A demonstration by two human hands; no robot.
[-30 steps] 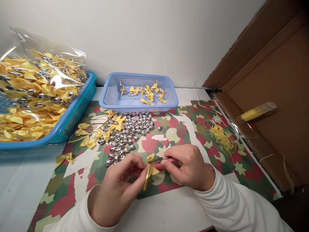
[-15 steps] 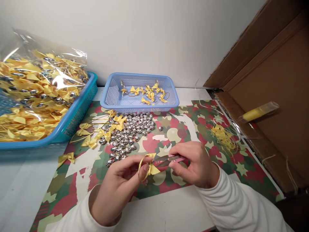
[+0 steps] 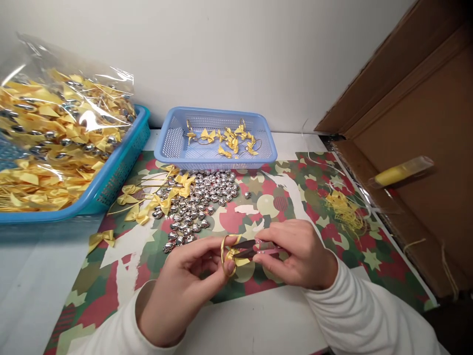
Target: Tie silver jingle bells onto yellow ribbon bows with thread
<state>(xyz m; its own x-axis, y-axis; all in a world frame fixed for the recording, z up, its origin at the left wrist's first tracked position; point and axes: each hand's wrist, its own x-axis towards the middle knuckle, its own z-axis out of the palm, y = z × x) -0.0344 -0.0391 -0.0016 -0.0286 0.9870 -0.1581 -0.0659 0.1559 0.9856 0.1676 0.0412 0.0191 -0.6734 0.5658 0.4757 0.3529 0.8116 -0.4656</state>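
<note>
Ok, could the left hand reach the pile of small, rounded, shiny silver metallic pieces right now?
Probably yes: the silver pile lies just beyond the left hand, with nothing visible between them. Picking up looks harder, since that hand pinches a thin gold ring with a yellow ribbon bow.

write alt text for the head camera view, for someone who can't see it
A person's left hand pinches a yellow ribbon bow with a shiny gold loop while the right hand holds pink-handled snips, dark metal blades open, at the bow. Beyond them lie round, shiny silver bells and loose yellow ribbon bows, before a blue perforated plastic basket.
</note>
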